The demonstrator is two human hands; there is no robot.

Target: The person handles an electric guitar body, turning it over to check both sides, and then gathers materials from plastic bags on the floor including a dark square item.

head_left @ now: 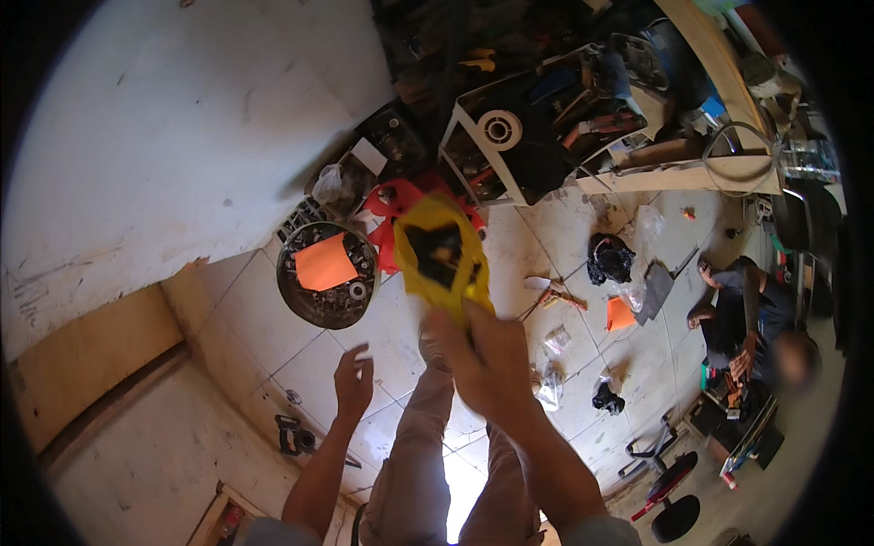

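My right hand (482,355) grips the edge of a yellow plastic bag (415,284), held up in front of me with its mouth toward me. Dark contents show inside the bag, but I cannot make out what they are. Lower and to the left, my left hand (353,380) holds nothing, its fingers loosely bent and apart. Beyond it stands a round tub (284,296) of small metal parts, with an orange sheet (326,262) lying on top. Behind the yellow bag lies a red bag (387,196), partly covered by it.
A shelf rack (496,173) full of tools stands at the far side. Black plastic bags (610,258), clear packets (556,340) and another orange piece (620,314) lie on the tiled floor. A person (751,318) sits at the right. A white wall (182,118) rises at the left.
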